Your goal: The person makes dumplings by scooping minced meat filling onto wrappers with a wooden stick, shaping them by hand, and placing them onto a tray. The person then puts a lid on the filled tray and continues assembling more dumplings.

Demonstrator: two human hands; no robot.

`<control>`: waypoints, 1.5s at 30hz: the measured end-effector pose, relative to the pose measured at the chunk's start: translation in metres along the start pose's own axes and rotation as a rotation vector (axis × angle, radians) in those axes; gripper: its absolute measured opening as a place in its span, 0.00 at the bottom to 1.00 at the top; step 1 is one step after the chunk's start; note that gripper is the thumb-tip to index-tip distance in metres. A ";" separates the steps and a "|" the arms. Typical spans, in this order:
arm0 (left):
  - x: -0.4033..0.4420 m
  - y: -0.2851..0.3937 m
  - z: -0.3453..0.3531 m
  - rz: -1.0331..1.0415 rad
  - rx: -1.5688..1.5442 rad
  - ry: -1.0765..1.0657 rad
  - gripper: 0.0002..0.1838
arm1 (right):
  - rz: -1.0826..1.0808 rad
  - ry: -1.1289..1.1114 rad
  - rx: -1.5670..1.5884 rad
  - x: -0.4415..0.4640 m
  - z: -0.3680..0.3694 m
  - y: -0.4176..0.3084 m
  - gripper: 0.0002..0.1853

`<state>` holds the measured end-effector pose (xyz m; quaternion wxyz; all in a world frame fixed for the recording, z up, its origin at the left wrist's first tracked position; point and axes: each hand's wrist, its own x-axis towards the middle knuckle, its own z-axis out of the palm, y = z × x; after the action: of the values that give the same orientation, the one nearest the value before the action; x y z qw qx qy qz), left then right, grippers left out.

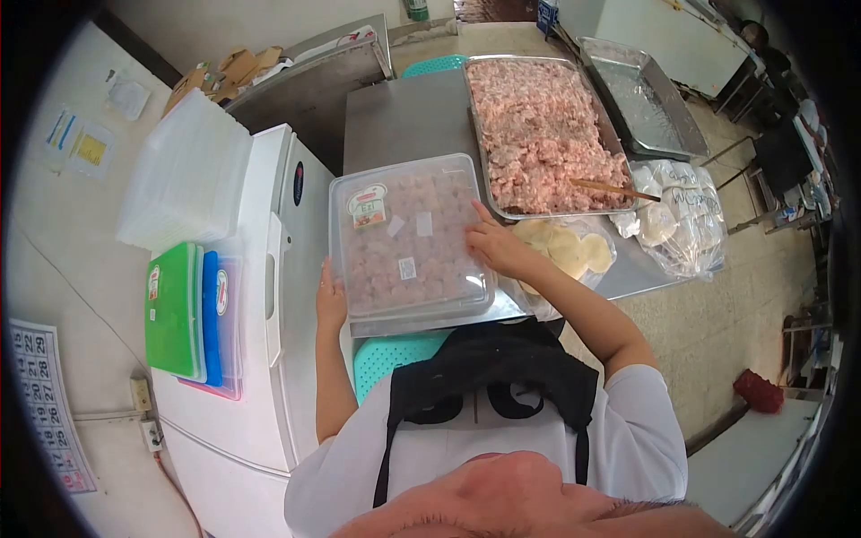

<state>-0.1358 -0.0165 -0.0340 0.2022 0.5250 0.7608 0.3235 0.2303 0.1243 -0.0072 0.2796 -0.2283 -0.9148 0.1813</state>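
A wide, clear plastic food container point(448, 282) with its lid on lies on the metal table before me. Rows of small pinkish pieces show through the lid, which carries several labels. My left hand point(331, 300) holds the container's left side, its fingers partly hidden by the edge. On the opposite side, my right hand point(493, 242) grips the right rim with bent fingers. Beyond it stands a metal tray point(491, 213) heaped with ground meat point(552, 125), and a wooden stick point(614, 188) rests on the meat. Round pale dough discs point(565, 247) lie on plastic beside my right forearm.
Filled plastic bags point(686, 220) sit at the table's right end. An emptied-looking metal tray point(641, 99) stands behind them. At left, a white fridge point(242, 430) bears stacked clear lids point(184, 170) and green point(175, 309) and blue lids point(213, 314). A turquoise stool point(381, 359) is below.
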 end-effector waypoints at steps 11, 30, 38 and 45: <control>0.018 -0.001 0.008 0.002 0.054 0.037 0.31 | 0.002 -0.086 -0.192 0.027 0.004 0.018 0.07; 0.011 -0.002 0.001 0.072 0.101 -0.004 0.31 | 0.148 0.148 -0.069 0.005 0.034 -0.023 0.09; 0.008 -0.015 0.004 0.043 0.154 0.059 0.31 | 0.158 0.155 -0.116 0.005 0.029 -0.022 0.09; 0.001 0.026 0.008 -0.016 0.216 0.236 0.31 | -0.024 0.100 -0.116 -0.005 -0.021 -0.020 0.10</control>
<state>-0.1138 -0.0075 -0.0210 0.0563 0.4956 0.8140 0.2977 0.2402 0.1094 0.0162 0.3134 -0.2420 -0.9113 0.1129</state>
